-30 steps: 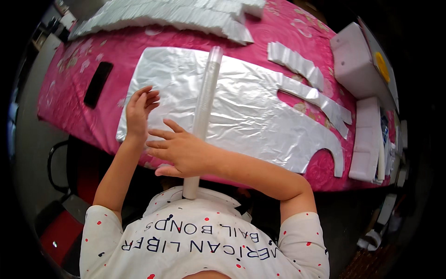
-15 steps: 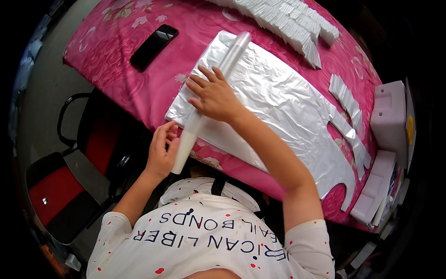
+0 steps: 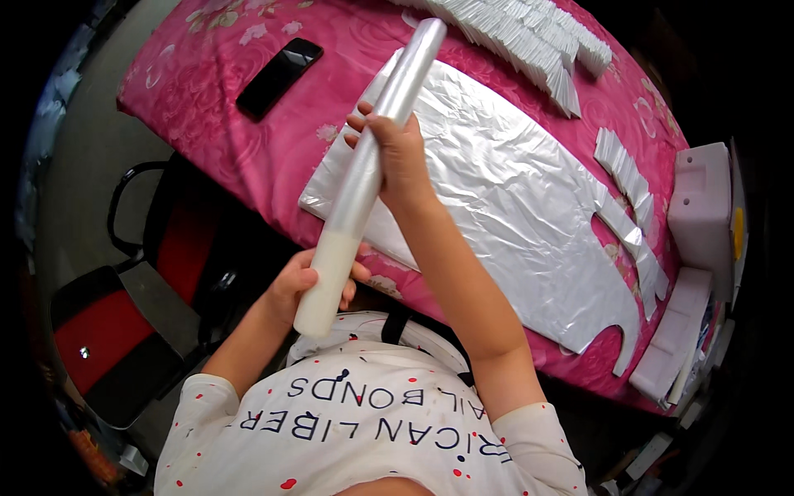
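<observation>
A long whitish tube (image 3: pixel 351 194), glossy and translucent on its upper part, is held at a slant above the table. My right hand (image 3: pixel 401 157) is closed around its middle, thumb on top and fingertips showing on the far side. Near the lower end my left hand (image 3: pixel 289 285) grips it from below, fingers curling out to the right. Beneath lies a flat stack of silvery-white plastic bags (image 3: pixel 504 190), wrinkled on top, with cut-out handle loops at its right end. The tube hides part of the stack's left edge.
A pink flowered tablecloth (image 3: pixel 198 124) covers the table. A black phone (image 3: pixel 279 78) lies at the left. Folded white bundles (image 3: pixel 529 45) line the far edge, with a smaller row (image 3: pixel 624 178) to the right. White plastic bins (image 3: pixel 699 211) stand at right; a black-and-red chair (image 3: pixel 116 331) is at left.
The tube has come up off the bag stack. My right hand went from lying flat over it to gripping it, and my left hand closed on its lower end.
</observation>
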{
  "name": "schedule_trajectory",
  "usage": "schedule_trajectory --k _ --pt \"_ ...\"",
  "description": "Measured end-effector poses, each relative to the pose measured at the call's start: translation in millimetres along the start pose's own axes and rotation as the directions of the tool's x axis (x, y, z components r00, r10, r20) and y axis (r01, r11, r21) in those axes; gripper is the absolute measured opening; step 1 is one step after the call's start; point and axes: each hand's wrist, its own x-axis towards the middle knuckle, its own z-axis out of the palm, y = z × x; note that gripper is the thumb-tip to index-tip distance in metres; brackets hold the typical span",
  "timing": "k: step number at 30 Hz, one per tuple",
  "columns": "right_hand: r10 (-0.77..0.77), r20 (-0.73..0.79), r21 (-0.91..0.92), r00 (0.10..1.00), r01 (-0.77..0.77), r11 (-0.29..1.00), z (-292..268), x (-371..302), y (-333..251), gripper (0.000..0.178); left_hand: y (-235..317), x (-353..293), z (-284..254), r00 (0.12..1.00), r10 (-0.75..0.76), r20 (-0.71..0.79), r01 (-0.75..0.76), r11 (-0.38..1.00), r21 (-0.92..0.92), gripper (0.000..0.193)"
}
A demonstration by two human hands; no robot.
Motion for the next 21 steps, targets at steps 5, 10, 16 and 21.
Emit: schedule_trajectory --k 5,10,16,21 --pt "0.052 -0.001 0.048 0.999 -0.052 0.997 -8.4 -18.5 -40.3 0.049 -1.6 21.9 27.5 0.96 -0.19 0.205 0.234 0.947 -0.22 0.075" --pt "-0.075 -0.002 0.038 0.997 0.075 0.996 -31.5 -38.7 -42.0 0.056 -1.2 25.4 34.6 0.965 -0.26 -0.024 0.258 0.939 0.228 0.058" --pt "-0.065 0.068 0.199 0.996 0.051 0.979 -32.4 -63.4 -50.9 0.062 -15.0 32.7 37.5 0.932 -0.334 0.14 0.319 0.94 0.12 0.052" --pt "-0.106 -0.134 0.113 0.985 0.121 0.986 -46.6 -70.8 -50.9 0.051 -18.6 53.5 30.0 0.902 -0.354 0.247 0.3 0.925 0.232 0.054"
